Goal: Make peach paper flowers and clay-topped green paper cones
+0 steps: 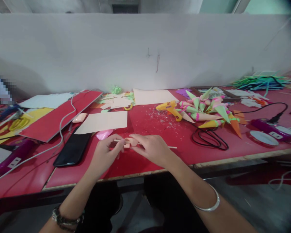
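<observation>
Both hands meet over the red table near its front edge. My left hand (pixel 107 151) is closed, with thumb and finger pinching a thin pale stick (pixel 116 140). Against the stick, a small curled peach-coloured piece (pixel 131 141), perhaps paper or foam, is pinched in my right hand (pixel 151 147). Just below the fingers shows a small peach block (pixel 127 146). A pale stick end (pixel 172 147) sticks out to the right of my right hand; whether it belongs to the same stick is hidden. Behind my left hand lies a shiny pink piece (pixel 104 134).
A black phone (pixel 72 150) and a peach sheet (pixel 103 122) lie left. A yellow glue gun (pixel 171 109), its looped black cord (pixel 212 139) and a pile of paper cones (pixel 208 108) are right. Purple power strips (pixel 273 129) and a white cable (pixel 63 123) edge the space.
</observation>
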The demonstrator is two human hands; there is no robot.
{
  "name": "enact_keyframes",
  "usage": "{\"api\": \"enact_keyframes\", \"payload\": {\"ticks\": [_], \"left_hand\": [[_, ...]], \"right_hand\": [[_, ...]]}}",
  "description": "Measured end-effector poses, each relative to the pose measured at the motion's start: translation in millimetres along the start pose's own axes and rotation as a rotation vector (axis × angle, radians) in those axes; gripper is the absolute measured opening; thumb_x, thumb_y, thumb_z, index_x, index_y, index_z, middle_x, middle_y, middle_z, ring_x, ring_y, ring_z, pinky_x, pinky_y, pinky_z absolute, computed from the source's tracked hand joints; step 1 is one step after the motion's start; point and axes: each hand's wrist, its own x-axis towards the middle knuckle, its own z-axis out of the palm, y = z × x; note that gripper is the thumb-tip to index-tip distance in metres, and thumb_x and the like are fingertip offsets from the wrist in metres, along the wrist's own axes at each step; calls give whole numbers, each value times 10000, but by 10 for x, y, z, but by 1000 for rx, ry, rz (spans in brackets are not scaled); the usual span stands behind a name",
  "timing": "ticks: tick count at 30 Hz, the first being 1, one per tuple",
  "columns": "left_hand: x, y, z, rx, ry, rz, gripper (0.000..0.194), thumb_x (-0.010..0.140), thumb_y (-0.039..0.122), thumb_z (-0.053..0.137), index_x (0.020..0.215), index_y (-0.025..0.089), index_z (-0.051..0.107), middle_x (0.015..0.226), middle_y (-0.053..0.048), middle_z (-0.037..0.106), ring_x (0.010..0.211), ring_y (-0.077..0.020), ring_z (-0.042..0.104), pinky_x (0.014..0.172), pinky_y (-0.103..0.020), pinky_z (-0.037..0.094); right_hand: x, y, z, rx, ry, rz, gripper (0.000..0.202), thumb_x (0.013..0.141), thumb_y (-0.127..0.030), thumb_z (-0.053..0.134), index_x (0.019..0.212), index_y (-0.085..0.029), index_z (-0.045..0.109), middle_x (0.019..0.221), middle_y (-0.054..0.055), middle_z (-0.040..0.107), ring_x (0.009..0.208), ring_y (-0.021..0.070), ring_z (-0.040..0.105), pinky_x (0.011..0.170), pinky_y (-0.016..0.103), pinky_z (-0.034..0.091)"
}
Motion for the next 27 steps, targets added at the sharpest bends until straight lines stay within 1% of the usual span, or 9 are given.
{"api": "enact_keyframes", "payload": {"ticks": [5,8,11,14,17,21,25,26,27], "left_hand": [[13,-22,-18,2,17,-27,173,773,315,498,704,163,544,544,43,538,423,-62,477,433,-165,385],[25,-23,1,-27,0,-52,155,762,300,502,719,158,548,589,30,566,435,-62,481,442,-170,399],[41,-17,37,-69,-34,-68,164,743,311,516,723,154,558,627,15,582,465,-70,501,444,-177,412],[56,-19,65,-72,-13,-70,144,728,296,524,721,157,558,632,13,579,488,-78,517,442,-176,412],[62,-31,61,-54,52,-57,131,738,277,504,739,158,557,666,6,594,494,-79,518,454,-180,409],[51,-41,-15,27,231,-18,126,748,277,497,761,166,556,704,6,603,545,-86,531,506,-184,412],[41,-46,-117,89,385,2,127,740,292,525,749,168,551,658,24,576,530,-83,514,517,-187,401],[41,-47,-132,91,403,2,133,737,297,532,748,166,550,640,28,566,521,-82,508,519,-189,401],[40,-48,-141,92,409,0,137,735,300,537,748,164,550,625,30,559,518,-83,507,523,-191,402]], "right_hand": [[-8,36,13,5,-47,18,448,830,-378,442,1237,-190,434,869,56,682,685,168,621,574,240,386],[-1,21,22,-58,-79,-4,402,829,-332,436,1205,-193,474,834,64,687,666,184,622,551,254,367],[12,-7,25,-73,-97,6,341,852,-314,385,1138,-201,533,778,61,688,634,180,616,529,255,341],[24,-24,24,-69,-105,18,332,841,-312,405,1127,-201,533,783,60,685,639,180,612,523,252,328],[23,-24,15,-64,-128,13,335,830,-302,428,1136,-200,516,778,58,680,642,181,605,525,248,325],[-1,32,-2,-13,-90,36,286,832,-319,426,1054,-203,563,769,56,665,646,166,585,541,245,331],[-8,236,12,143,-103,149,231,821,-244,402,934,-199,598,685,18,623,595,127,548,533,227,353],[0,305,28,155,-90,190,241,815,-228,398,959,-193,589,705,22,620,621,133,556,553,232,374],[10,373,48,144,-50,238,267,804,-216,407,1016,-184,566,770,40,625,698,152,572,605,249,403]]}}
